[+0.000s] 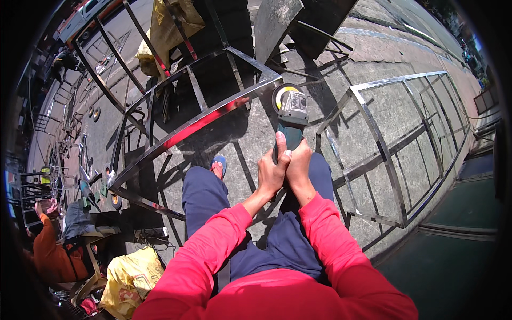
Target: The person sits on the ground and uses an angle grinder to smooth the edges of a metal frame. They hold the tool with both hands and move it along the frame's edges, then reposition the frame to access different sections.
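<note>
Both my hands are wrapped around the dark green body of an angle grinder [292, 118], held out in front of my knees. My left hand [273, 169] closes on its left side with the thumb pointing forward. Pressed against it, my right hand [300, 164] grips the other side. The yellow-edged disc [281, 97] at the tool's head is beside the near right corner of a shiny metal frame [213, 114]; I cannot tell if they touch. My red sleeves reflect in the frame's long bar.
A second welded metal frame [381, 144] stands to the right on the concrete. Dark sheets [277, 24] lean at the back. At lower left lie a yellow sack [130, 280], a power strip [151, 233] and cables. A person in orange [56, 253] sits beside another grinder [87, 191].
</note>
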Action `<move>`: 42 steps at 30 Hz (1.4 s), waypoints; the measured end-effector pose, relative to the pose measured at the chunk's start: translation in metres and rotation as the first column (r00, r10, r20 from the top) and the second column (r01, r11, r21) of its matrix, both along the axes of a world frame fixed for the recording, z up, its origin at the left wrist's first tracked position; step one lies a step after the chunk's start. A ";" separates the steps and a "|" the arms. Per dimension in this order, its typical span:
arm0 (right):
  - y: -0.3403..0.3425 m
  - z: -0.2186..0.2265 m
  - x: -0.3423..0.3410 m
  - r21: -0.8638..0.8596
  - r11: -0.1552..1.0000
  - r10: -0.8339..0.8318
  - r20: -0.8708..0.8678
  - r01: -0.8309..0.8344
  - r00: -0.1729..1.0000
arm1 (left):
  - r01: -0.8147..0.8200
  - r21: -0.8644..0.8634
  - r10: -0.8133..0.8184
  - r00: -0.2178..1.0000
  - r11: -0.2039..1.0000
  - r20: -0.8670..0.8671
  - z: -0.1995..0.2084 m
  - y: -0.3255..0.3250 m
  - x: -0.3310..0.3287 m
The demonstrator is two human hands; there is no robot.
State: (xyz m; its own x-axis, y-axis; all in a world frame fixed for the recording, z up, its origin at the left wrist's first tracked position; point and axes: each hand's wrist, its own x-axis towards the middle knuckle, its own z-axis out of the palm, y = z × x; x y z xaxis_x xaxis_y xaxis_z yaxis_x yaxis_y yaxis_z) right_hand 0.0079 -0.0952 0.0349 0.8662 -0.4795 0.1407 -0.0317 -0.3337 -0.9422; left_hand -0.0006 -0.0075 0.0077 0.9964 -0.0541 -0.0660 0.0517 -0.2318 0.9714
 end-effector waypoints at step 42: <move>-0.004 -0.008 0.003 -0.137 0.991 -0.020 -0.055 0.012 0.998 | 0.059 -0.129 -0.058 0.998 0.990 0.014 -0.015 -0.003 0.006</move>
State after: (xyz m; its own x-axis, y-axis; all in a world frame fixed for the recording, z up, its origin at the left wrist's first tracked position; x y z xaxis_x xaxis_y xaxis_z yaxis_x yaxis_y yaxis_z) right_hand 0.0113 -0.0991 0.0269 0.8669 -0.4731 0.1571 -0.0897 -0.4579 -0.8845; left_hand 0.0050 -0.0106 -0.0070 0.9918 -0.1198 -0.0446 0.0317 -0.1069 0.9938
